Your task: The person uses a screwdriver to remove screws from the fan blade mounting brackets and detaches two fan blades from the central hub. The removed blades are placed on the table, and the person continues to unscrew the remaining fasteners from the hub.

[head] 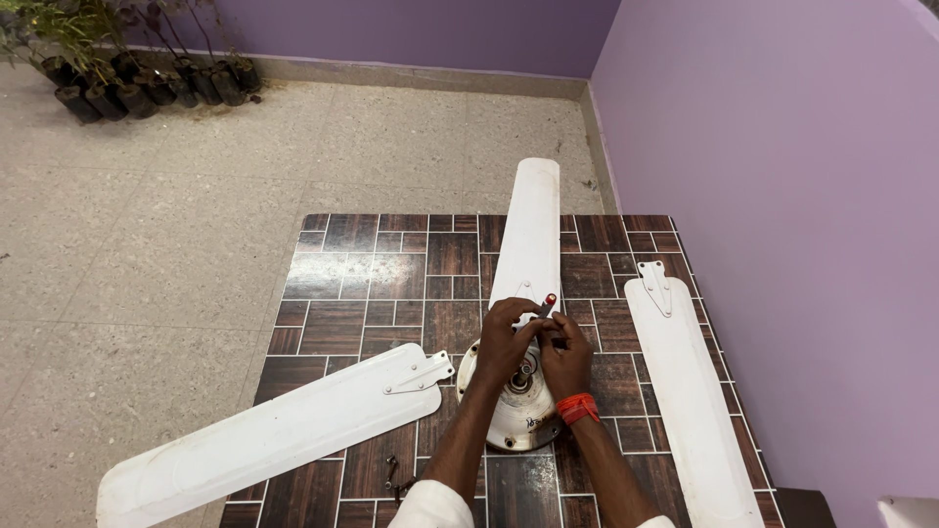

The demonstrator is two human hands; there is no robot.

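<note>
Near the bottom edge of the table [323,293], a few small dark screws [396,479], loose and alone. A bit farther up, both hands over the round fan motor [518,416] in the middle of the table. Left hand [504,337] curled shut around a small tool [548,304] with a red tip, likely a screwdriver, pointed down at the joint of the far blade [531,235]. Right hand [565,357], with a red band on the wrist, half shut, fingers pinching something small near the same joint; too small to tell what. Looks like the fixing of that blade onto the motor, screw by screw. Off to the left, a second blade [274,430], loose, just beside the motor, bracket end toward it. Off to the right, a third blade [685,391], loose too, well apart from the motor. Next, most likely: tool tip held straight on the screw, steady turning, blade kept flat. Far back on the floor, black plant pots [147,88] by the purple wall.
</note>
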